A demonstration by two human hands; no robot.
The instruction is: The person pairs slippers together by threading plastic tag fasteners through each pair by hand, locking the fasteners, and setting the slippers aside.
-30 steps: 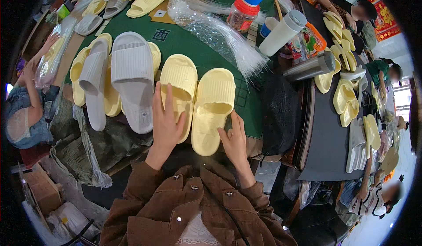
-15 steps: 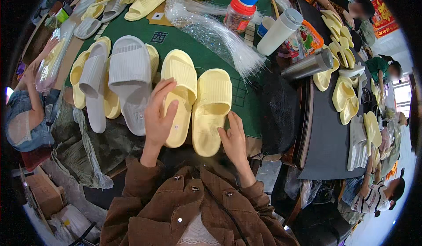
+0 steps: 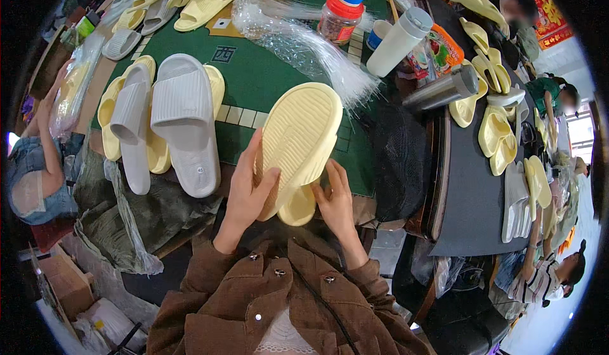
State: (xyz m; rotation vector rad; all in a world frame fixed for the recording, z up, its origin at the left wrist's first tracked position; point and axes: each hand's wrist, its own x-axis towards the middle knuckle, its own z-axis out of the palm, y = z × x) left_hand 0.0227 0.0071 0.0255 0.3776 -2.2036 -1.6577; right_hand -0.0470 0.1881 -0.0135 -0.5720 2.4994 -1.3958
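both hands — left hand [image 3: 246,190], right hand [image 3: 336,199] — grip stacked yellow slippers [image 3: 298,142]

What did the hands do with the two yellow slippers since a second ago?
The left hand and right hand picked the yellow slippers up off the green table. They lay flat side by side; now they are stacked together, ribbed sole facing up. The grey slippers and the bottles stayed put.
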